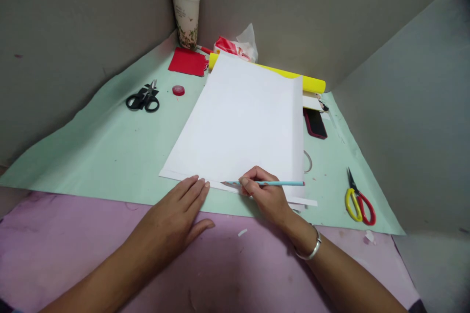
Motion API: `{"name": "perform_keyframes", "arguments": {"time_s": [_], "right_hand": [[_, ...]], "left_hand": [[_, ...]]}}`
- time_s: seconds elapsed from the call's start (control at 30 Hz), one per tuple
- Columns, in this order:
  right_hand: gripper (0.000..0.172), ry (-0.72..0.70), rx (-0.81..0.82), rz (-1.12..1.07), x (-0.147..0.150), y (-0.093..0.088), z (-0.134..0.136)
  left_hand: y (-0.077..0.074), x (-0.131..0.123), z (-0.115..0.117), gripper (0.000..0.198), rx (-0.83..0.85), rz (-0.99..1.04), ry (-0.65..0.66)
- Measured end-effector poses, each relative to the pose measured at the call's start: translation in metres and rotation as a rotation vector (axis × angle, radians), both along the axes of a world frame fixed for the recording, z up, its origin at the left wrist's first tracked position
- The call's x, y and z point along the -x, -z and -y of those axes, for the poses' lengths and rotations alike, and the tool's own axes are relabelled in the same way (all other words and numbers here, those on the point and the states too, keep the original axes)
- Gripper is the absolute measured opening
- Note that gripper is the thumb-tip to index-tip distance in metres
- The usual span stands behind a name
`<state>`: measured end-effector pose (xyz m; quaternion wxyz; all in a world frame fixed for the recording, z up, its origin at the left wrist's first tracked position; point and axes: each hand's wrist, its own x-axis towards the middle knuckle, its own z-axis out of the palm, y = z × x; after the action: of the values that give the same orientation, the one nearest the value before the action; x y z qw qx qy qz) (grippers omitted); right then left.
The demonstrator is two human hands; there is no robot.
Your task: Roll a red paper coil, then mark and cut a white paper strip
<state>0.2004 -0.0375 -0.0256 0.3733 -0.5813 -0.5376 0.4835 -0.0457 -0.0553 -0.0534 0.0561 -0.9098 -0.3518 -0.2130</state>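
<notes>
A large white sheet of paper [242,122] lies on a pale green sheet [103,151]. My left hand [176,217] rests flat, fingers stretched together, with the fingertips pressing the paper's near edge. My right hand [266,195], with a silver bangle at the wrist, is closed around a light blue pencil [279,183]. The pencil lies nearly level along the paper's near edge, its tip pointing left toward my left fingertips.
Black scissors [143,100] and a small red round piece [178,90] lie at the left. A cup [186,7], red paper [188,62], a yellow roll [312,84] and a plastic bag [238,49] sit at the back. A dark phone [315,123] and yellow-red scissors [359,201] lie at the right.
</notes>
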Motion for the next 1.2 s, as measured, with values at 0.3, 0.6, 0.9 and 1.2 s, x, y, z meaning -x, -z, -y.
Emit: {"name": "perform_keyframes", "arguments": {"time_s": [0.3,0.6,0.9,1.2], "right_hand": [[0.011,0.005,-0.009,0.011,-0.002,-0.002,0.001],[0.010,0.006,0.014,0.033,-0.001,-0.006,0.001],[0.010,0.006,0.001,0.030,-0.002,-0.005,0.001],[0.010,0.016,-0.004,0.038,-0.007,-0.004,0.004]], "left_hand": [[-0.006,-0.006,0.002,0.058,-0.016,-0.055,-0.029],[-0.003,-0.009,0.002,0.057,0.012,-0.117,-0.042],[-0.006,-0.011,0.001,0.057,0.022,-0.149,-0.047],[-0.010,-0.014,0.000,0.062,-0.020,-0.162,-0.050]]}}
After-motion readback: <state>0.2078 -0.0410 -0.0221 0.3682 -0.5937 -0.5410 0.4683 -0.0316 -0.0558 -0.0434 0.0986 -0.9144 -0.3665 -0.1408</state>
